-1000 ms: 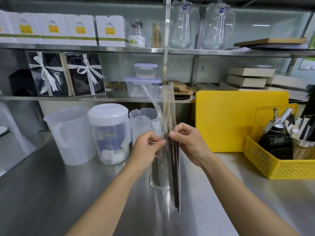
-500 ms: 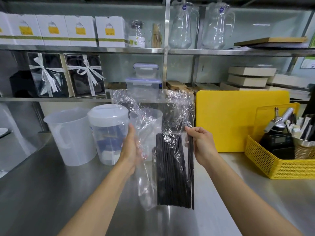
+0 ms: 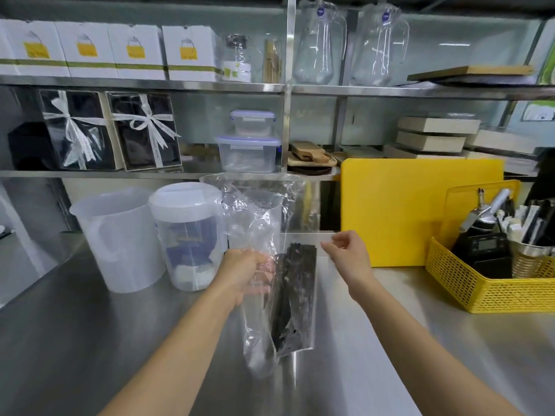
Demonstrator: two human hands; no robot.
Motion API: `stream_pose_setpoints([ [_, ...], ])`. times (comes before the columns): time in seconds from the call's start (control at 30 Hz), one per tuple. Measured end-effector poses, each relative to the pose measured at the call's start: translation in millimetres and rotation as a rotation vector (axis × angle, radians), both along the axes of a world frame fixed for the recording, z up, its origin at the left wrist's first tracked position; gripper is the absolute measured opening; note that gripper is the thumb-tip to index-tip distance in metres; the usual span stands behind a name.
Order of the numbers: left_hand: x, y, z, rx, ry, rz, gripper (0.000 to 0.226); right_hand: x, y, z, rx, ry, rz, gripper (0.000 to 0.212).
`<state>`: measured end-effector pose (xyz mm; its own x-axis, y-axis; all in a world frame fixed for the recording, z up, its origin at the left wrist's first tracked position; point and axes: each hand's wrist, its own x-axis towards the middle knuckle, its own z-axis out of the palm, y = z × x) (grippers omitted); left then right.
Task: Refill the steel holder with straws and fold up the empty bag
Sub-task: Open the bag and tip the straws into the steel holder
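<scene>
I hold a clear plastic bag (image 3: pixel 258 223) upright over the steel counter, and a bundle of black straws (image 3: pixel 295 295) fills its lower right part. My left hand (image 3: pixel 246 271) grips the crumpled left side of the bag at mid height. On the right, my right hand (image 3: pixel 348 253) pinches the bag's thin edge level with the straw tops. The bag's mouth points up and its bottom hangs just above the counter. A steel holder (image 3: pixel 528 261) with several wrapped sticks in it stands in the yellow basket (image 3: pixel 468 283) at the far right.
Behind the bag stand a large measuring jug (image 3: pixel 120 241), a lidded plastic container (image 3: pixel 189 235) and a smaller jug. A yellow cutting board (image 3: pixel 420 211) leans against the shelf. The shelves above carry boxes, food tubs and glass pitchers. The steel counter (image 3: pixel 90 340) stretches toward me.
The bag went from edge-on and pinched between both hands to spread wide. It now hangs narrower and lower, with the straws bunched right and my left hand gripping its side.
</scene>
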<state>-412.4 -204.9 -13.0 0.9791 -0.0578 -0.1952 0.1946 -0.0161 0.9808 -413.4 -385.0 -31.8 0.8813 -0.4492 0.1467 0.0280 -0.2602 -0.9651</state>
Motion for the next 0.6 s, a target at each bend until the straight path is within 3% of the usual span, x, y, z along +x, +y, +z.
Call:
stream_pose_setpoints([
  [0.1, 1.5, -3.4, 4.1, -0.123, 0.046, 0.063, 0.014, -13.9, 13.4, 12.5, -0.058, -0.058, 0.229, 0.014],
  [0.3, 6.3, -15.1, 7.6, -0.365, 0.130, 0.202, 0.011, -39.6, 43.3, 36.2, -0.360, 0.179, 0.876, 0.050],
  [0.37, 5.2, -16.8, 11.7, -0.422, 0.134, 0.202, 0.013, -39.6, 49.1, 31.9, -0.470, 0.148, 0.852, 0.070],
  [0.4, 6.0, -16.9, 13.0, -0.449, 0.127, 0.182, 0.014, -35.7, 50.9, 26.9, -0.557, 0.108, 0.750, 0.070],
  [0.5, 2.6, -17.0, 17.7, -0.486, 0.088, 0.115, 0.006, -25.2, 49.9, 18.7, -0.679, 0.011, 0.438, 0.027],
  [0.53, 1.7, -15.8, 19.0, -0.461, 0.052, 0.072, 0.013, -22.7, 46.6, 17.5, -0.674, -0.008, 0.397, 0.015],
  [0.6, 0.1, -11.3, 21.8, -0.411, -0.040, -0.070, 0.056, -19.6, 37.6, 20.4, -0.615, -0.037, 0.404, 0.021],
])
